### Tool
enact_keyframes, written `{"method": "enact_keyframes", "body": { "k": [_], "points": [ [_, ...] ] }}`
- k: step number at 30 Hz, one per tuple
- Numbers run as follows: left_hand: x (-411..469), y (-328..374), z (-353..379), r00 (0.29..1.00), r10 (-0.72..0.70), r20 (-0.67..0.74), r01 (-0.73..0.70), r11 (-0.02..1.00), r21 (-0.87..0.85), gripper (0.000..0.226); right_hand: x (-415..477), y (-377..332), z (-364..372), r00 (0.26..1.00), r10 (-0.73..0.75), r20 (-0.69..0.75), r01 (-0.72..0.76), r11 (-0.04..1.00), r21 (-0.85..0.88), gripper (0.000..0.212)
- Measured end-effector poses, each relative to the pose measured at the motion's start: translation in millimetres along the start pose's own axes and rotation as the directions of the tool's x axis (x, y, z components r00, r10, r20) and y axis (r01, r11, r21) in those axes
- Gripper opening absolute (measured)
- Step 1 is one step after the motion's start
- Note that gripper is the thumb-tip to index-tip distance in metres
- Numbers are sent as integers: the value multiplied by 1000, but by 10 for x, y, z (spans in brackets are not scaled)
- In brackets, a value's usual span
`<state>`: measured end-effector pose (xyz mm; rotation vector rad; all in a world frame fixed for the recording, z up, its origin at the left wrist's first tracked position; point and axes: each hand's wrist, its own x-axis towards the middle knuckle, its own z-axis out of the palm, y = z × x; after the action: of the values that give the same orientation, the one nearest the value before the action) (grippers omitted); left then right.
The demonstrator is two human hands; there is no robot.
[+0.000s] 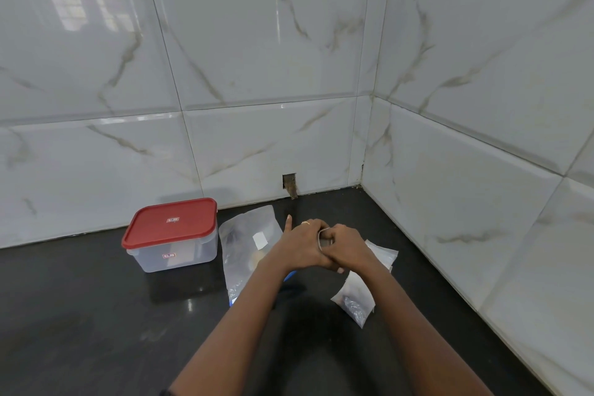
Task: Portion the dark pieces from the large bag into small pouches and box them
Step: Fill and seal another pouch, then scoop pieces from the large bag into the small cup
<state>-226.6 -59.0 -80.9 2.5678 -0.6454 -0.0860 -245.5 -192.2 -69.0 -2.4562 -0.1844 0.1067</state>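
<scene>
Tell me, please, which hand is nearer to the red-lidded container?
Left. The left hand is right of the container, just beyond the large bag. The right hand touches the left hand's far side, farther right, by the small pouches.

No text can be read with certainty. The rectangular translucent plastic box (201, 249), lower left of centre, carries two small red-and-white stickers: a lid sticker (172, 219) at the middle of its red snap-on lid (193, 210) and a wall sticker (168, 255) on its front wall. Their characters are too small to resolve. The large clear plastic bag (239, 235), just right of the box, bears a white rectangular label (260, 239); no print on it is legible.
</scene>
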Motion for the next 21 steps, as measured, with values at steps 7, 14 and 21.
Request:
{"method": "enact_keyframes", "body": {
  "k": [7, 14, 21],
  "points": [
    [-66, -96, 2, 990, -2, -140, -9, 997, -73, 61, 33, -34, 33, 999, -35, 16, 34, 996, 86, 30],
    [-172, -167, -67, 985, 52, -164, -70, 992, -104, 72, 36, -67, 15, 999, -24, -43, 38, 936, 351, 23],
    [-169, -336, -231, 940, -67, -334, 46, 997, -69, 63, 86, -27, 189, 964, 153, -217, 43, 717, 696, 21]
  ]
}}
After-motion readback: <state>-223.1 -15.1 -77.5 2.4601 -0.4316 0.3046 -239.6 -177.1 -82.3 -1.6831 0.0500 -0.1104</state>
